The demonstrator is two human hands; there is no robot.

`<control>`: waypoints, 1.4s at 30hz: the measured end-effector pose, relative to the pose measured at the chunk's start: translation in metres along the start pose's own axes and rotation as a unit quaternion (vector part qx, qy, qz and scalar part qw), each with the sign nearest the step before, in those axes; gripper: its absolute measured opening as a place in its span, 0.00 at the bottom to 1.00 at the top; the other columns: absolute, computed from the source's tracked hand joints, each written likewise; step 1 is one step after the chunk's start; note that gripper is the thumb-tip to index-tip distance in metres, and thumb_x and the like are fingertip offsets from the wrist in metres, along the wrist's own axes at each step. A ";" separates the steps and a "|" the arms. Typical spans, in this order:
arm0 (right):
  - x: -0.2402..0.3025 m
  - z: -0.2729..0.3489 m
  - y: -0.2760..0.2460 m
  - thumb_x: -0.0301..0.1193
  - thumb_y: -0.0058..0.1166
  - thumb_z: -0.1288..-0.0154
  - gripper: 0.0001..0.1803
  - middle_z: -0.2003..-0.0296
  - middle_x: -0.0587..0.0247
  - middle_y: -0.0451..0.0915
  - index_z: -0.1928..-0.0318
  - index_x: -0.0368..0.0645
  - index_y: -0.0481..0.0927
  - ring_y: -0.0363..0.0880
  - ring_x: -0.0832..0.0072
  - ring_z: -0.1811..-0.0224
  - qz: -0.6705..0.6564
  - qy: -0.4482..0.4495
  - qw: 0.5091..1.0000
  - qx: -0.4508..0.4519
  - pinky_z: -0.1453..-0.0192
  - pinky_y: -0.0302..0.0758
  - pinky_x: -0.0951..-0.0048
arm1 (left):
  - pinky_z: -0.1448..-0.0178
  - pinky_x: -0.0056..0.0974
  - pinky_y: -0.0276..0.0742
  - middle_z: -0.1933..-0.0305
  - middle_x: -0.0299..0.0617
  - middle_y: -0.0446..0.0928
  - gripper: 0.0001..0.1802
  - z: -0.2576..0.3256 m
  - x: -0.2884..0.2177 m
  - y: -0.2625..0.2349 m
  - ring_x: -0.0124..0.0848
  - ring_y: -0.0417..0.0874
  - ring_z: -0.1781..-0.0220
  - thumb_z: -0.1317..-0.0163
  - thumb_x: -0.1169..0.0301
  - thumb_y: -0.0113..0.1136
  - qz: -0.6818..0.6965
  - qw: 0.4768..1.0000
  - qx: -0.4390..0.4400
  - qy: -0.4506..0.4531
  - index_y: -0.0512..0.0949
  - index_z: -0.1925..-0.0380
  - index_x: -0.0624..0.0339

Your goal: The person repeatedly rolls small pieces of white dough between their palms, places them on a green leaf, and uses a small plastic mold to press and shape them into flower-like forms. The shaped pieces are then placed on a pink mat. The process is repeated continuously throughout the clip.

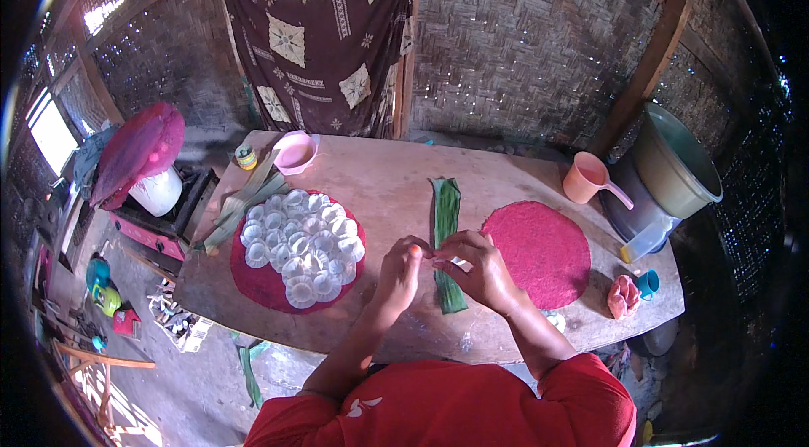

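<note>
My left hand (pixel 399 274) and my right hand (pixel 482 270) meet over the middle of the table, fingertips pinched together. Something small and pale seems to be between them, too small to make out. Beneath them lies a long green leaf strip (pixel 447 211), partly hidden by my right hand. To the left, many small white fluted cups (pixel 297 246) cover most of a round red mat (pixel 244 283). A second round red mat (pixel 539 249) lies flat beside my right hand.
The wooden table (pixel 371 169) also carries a pink bowl (pixel 295 152), a small yellow tin (pixel 245 157), folded leaves (pixel 240 204), an orange dipper (pixel 585 179), a teal cup (pixel 647 283) and a crumpled pink bundle (pixel 624 297). A large tub (pixel 674 162) stands at the right edge.
</note>
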State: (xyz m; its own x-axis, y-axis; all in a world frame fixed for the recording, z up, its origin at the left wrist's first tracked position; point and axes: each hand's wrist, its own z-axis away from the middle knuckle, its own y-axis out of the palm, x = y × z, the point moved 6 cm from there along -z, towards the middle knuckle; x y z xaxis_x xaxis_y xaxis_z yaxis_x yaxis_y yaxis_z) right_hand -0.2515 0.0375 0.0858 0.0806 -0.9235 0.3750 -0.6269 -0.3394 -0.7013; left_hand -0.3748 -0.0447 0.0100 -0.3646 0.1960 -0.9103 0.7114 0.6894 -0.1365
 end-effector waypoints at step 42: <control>-0.038 0.030 0.029 0.27 0.63 0.41 0.23 0.43 0.54 0.72 0.45 0.40 0.75 0.75 0.64 0.45 -0.138 0.089 0.985 0.041 0.41 0.73 0.64 | 0.63 0.28 0.77 0.67 0.40 0.82 0.38 0.001 0.004 0.011 0.20 0.80 0.67 0.46 0.82 0.63 -0.041 0.986 0.142 -0.082 0.62 0.35 0.52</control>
State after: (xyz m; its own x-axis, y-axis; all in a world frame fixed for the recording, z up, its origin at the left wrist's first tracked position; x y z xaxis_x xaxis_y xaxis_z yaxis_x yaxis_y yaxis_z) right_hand -0.2497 0.0576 0.0331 0.0975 -0.7498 0.6545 -0.5351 -0.5940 -0.6007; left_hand -0.3679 -0.0373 0.0048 -0.3428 0.0154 -0.9393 0.8312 0.4709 -0.2956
